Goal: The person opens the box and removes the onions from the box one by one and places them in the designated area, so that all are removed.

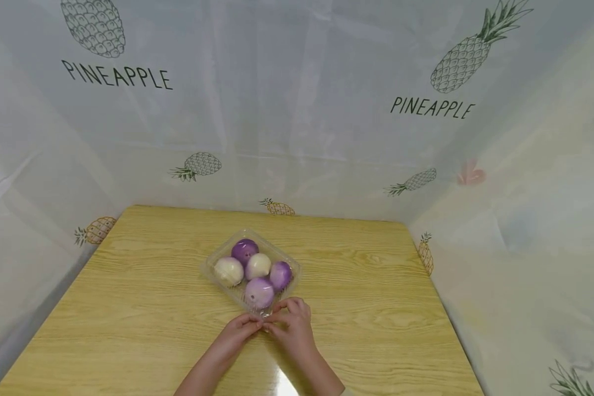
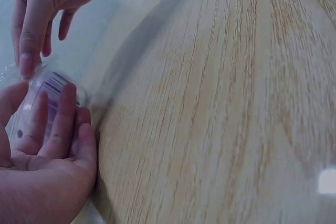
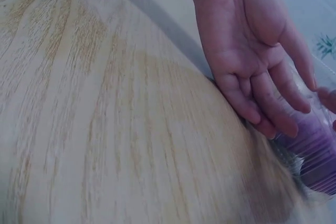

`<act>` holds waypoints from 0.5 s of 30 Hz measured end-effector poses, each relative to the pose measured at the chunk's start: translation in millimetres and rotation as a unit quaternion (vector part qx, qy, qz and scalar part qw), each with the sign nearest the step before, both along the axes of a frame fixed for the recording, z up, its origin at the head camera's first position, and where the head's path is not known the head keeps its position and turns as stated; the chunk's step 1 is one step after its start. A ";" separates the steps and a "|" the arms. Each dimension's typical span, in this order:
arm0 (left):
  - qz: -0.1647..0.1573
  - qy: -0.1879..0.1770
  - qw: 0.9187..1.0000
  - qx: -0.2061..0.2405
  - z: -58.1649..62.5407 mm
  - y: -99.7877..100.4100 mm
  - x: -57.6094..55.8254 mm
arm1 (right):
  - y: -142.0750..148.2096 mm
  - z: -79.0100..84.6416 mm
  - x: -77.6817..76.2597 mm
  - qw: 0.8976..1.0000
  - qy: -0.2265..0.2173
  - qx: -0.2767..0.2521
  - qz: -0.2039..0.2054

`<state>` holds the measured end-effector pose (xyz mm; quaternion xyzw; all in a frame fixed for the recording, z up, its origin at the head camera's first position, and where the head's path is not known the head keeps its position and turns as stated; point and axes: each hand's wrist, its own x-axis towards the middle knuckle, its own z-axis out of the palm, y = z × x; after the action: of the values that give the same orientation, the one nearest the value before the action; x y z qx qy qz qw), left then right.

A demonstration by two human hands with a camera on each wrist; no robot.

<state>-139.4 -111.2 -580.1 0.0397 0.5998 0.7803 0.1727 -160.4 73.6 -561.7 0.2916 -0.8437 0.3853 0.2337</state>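
A clear plastic box with ribbed walls lies on the table, turned so one corner points at me. Inside are several round purple and whitish vegetables that look like onions. Both hands meet at that near corner. My left hand pinches the edge between thumb and forefinger; in the left wrist view its other fingers extend beside the box wall. From the right, my right hand pinches the same corner with thumb and forefinger. The right wrist view shows its remaining fingers loosely bent alongside the box.
The wood-grain table extends to both sides of the box. A pale sheet printed with pineapples hangs behind the table and along its sides. A bright reflection shows on the tabletop near my right forearm.
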 end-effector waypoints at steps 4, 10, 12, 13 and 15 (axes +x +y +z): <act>0.002 -0.002 1.000 0.011 -1.2 0.6 -0.3 | -0.1 -1.1 -1.6 1.000 0.019 -0.015 0.015; -0.007 0.010 1.000 0.027 -0.5 1.6 -0.2 | -2.3 -3.3 -3.8 0.997 0.009 -0.048 0.052; -0.006 0.006 1.000 0.029 0.0 1.7 -0.1 | -2.9 -3.5 -4.1 0.996 -0.005 -0.055 0.064; -0.005 0.004 1.000 0.029 0.2 1.8 0.0 | -3.1 -3.7 -4.1 0.996 -0.012 -0.058 0.069; -0.001 -0.004 1.000 0.025 1.0 2.4 0.4 | -3.4 -4.1 -3.8 0.995 -0.026 -0.057 0.074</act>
<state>-138.9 -108.8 -579.2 0.0414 0.5795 0.7950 0.1744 -164.2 70.2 -565.7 0.3291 -0.8023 0.4564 0.1991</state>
